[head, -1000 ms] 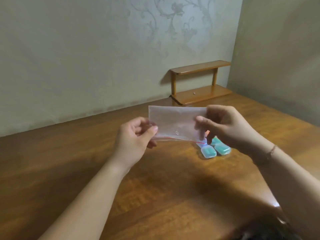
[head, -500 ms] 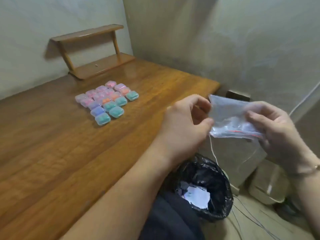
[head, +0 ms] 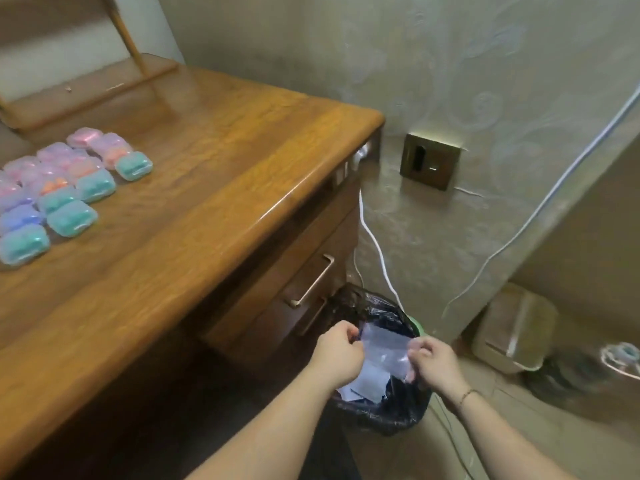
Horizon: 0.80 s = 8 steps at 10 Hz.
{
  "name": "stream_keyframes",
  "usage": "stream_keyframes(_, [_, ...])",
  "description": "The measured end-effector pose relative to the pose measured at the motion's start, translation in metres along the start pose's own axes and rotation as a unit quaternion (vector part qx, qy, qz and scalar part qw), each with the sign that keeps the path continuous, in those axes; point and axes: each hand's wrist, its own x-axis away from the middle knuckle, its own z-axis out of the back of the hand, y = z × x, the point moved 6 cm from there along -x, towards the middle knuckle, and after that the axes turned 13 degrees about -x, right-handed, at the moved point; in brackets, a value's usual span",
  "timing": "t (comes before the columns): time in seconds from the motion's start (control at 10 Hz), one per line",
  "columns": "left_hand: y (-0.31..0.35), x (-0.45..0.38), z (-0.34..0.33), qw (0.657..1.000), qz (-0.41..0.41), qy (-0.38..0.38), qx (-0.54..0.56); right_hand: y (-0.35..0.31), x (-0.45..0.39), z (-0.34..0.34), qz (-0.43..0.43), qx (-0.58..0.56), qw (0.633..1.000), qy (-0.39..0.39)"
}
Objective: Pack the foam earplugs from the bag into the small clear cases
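A clear plastic bag point(head: 382, 348) hangs between my two hands, low beside the desk and right over a bin. My left hand point(head: 337, 353) pinches its left edge and my right hand point(head: 431, 363) pinches its right edge. The bag looks empty. Several small clear cases point(head: 71, 188), tinted teal, pink and purple and closed, lie in rows on the wooden desk point(head: 194, 188) at the far left, well away from both hands.
A bin lined with a black bag point(head: 388, 407) stands on the floor under my hands, with white scraps inside. Desk drawers with a metal handle point(head: 311, 282) are just left of it. White cables point(head: 377, 254) run down the wall. A wooden shelf point(head: 86, 74) sits on the desk's back.
My view has swung right and down from the desk to the floor. Both hands carried the bag off the desk edge and lowered it to just above the bin.
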Motion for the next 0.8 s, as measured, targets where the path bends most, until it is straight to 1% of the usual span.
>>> stream_keyframes(0.1, [-0.014,-0.01,-0.017,0.999,0.023,-0.031,-0.034,0.033,-0.018,-0.029,-0.049,0.034,0.998,0.002])
stream_keyframes(0.2, [-0.022,-0.018,-0.024,0.998,0.025,-0.044,-0.048,0.038,-0.026,-0.045,-0.045,0.164,0.985,-0.011])
stream_keyframes(0.3, [-0.032,-0.024,-0.029,0.996,0.038,-0.051,-0.056,0.05,-0.033,-0.051,-0.066,0.235,0.97,-0.013])
stream_keyframes(0.4, [-0.043,-0.028,-0.034,0.994,0.051,-0.062,-0.068,0.063,-0.041,-0.055,-0.096,0.234,0.967,-0.029])
stream_keyframes(0.5, [-0.047,-0.029,-0.038,0.993,0.047,-0.066,-0.08,0.066,-0.041,-0.056,-0.116,0.201,0.971,-0.048])
stream_keyframes(0.7, [-0.047,-0.029,-0.043,0.991,0.038,-0.075,-0.108,0.065,-0.036,-0.052,-0.095,0.156,0.983,-0.006])
stream_keyframes(0.8, [-0.042,-0.027,-0.039,0.994,0.027,-0.049,-0.097,0.054,-0.039,-0.049,-0.06,0.041,0.997,0.031])
